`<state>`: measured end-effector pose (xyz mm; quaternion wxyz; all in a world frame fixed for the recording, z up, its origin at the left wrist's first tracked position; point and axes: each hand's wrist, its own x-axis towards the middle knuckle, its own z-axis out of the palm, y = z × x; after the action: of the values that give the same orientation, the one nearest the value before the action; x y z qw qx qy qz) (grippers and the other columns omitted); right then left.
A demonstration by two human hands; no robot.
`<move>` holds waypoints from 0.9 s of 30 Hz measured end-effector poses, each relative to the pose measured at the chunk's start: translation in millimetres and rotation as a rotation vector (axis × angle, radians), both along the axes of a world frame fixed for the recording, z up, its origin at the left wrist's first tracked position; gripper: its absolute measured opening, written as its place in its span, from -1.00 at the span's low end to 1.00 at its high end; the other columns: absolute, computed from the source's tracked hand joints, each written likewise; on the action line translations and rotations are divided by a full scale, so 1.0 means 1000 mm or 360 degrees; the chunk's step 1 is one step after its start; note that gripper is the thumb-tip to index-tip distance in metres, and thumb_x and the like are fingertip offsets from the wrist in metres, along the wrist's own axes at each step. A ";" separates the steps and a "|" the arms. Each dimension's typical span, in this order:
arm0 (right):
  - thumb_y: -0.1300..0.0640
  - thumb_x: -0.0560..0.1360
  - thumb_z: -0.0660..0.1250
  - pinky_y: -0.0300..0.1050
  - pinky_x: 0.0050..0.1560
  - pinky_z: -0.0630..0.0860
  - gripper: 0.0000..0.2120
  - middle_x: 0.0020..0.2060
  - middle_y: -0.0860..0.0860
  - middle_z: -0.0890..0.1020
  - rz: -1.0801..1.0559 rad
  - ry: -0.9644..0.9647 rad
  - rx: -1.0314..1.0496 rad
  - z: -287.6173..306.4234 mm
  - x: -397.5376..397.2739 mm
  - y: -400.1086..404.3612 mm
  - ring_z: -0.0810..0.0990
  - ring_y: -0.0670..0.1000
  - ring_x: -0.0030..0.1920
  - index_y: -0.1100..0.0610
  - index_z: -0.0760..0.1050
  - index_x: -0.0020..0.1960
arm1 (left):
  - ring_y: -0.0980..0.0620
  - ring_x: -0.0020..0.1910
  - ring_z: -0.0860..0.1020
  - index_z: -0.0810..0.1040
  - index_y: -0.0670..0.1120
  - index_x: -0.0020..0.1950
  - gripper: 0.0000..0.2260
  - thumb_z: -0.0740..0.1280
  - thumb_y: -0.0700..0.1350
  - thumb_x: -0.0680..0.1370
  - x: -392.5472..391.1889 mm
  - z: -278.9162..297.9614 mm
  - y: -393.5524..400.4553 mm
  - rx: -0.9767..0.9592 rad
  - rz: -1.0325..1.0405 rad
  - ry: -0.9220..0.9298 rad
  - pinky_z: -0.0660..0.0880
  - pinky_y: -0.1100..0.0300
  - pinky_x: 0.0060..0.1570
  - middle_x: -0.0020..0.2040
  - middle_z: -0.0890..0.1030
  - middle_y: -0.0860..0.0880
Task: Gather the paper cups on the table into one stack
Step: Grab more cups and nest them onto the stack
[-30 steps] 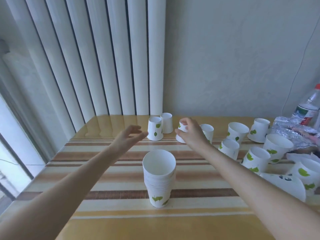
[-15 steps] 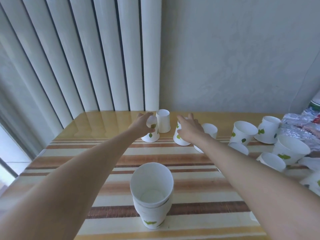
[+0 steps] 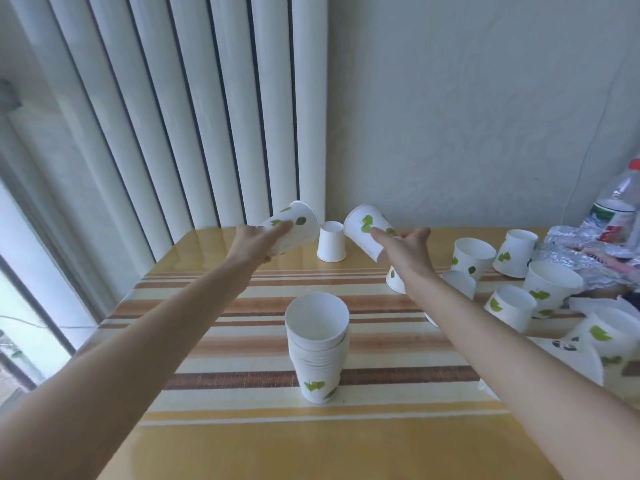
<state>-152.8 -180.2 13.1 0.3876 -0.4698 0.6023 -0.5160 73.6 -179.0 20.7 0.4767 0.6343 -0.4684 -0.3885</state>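
A stack of white paper cups with green leaf prints [image 3: 318,344] stands upright near the middle of the striped table [image 3: 242,438]. My left hand [image 3: 258,241] holds one leaf-print cup [image 3: 294,226] lifted and tilted above the far table edge. My right hand [image 3: 403,245] grips another leaf-print cup [image 3: 365,227], also raised and tilted. Between them a plain white cup [image 3: 331,241] sits upside down on the table. Several loose cups [image 3: 509,303] lie and stand to the right.
A plastic bottle [image 3: 614,209] and crumpled foil [image 3: 588,251] sit at the far right corner. White vertical blinds [image 3: 173,116] hang behind the table's left side, with a window [image 3: 20,271] at the left. A white plate-like item [image 3: 575,358] lies at the right edge.
Both hands closed on upside-down cups at the far side of the table and lifted them, tilting them in the air. The plain cup between them stayed put.
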 end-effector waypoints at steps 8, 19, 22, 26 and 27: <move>0.07 0.46 0.36 -0.10 0.05 0.53 -0.84 0.08 0.07 0.63 0.0308 -0.0637 0.0003 0.008 -0.004 0.059 0.59 0.07 0.13 0.09 0.54 0.02 | -0.03 0.08 0.61 0.51 -0.27 0.06 -0.68 0.44 -0.19 0.37 -0.020 0.015 0.092 -0.0218 -0.0512 0.0712 0.50 0.15 0.22 0.08 0.62 -0.15; 0.05 0.42 0.38 -0.09 0.17 0.38 -0.54 0.13 -0.02 0.61 0.0438 -0.0615 -0.0286 0.037 0.016 0.109 0.55 -0.01 0.17 0.07 0.40 0.29 | 0.07 0.05 0.59 0.54 -0.08 0.15 -0.64 0.49 -0.10 0.39 -0.039 0.011 0.133 -0.0174 -0.0648 -0.0093 0.48 0.27 -0.04 0.06 0.64 0.01; 0.12 0.47 0.36 -0.19 0.11 0.40 -0.55 0.12 0.01 0.62 0.0383 -0.0752 -0.0455 0.042 0.022 0.115 0.57 -0.05 0.14 0.11 0.37 0.33 | 0.18 -0.03 0.60 0.55 -0.04 0.10 -0.73 0.46 -0.14 0.42 -0.042 0.004 0.137 -0.0124 -0.0725 -0.0072 0.48 0.39 -0.17 0.00 0.65 0.07; 0.22 0.45 0.38 -0.28 -0.02 0.48 -0.54 0.15 0.09 0.61 0.0535 -0.0616 -0.0517 0.040 0.033 0.120 0.59 -0.04 0.08 0.16 0.34 0.31 | 0.08 0.07 0.61 0.56 -0.10 0.17 -0.68 0.45 -0.18 0.43 -0.042 -0.002 0.141 -0.0055 -0.0771 -0.0128 0.47 0.21 0.04 0.08 0.67 -0.01; 0.24 0.44 0.39 -0.27 -0.03 0.49 -0.52 0.17 0.11 0.59 0.0581 -0.0502 -0.0509 0.036 0.035 0.121 0.59 -0.03 0.09 0.13 0.32 0.31 | 0.06 0.09 0.61 0.56 -0.10 0.18 -0.67 0.45 -0.18 0.43 -0.041 -0.002 0.141 -0.0053 -0.0782 -0.0127 0.46 0.15 0.12 0.09 0.67 -0.01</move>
<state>-117.8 -59.2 49.4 0.4840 -0.5394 0.3511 -0.5929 32.7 -37.5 18.8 0.3594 0.5084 -0.6333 -0.4596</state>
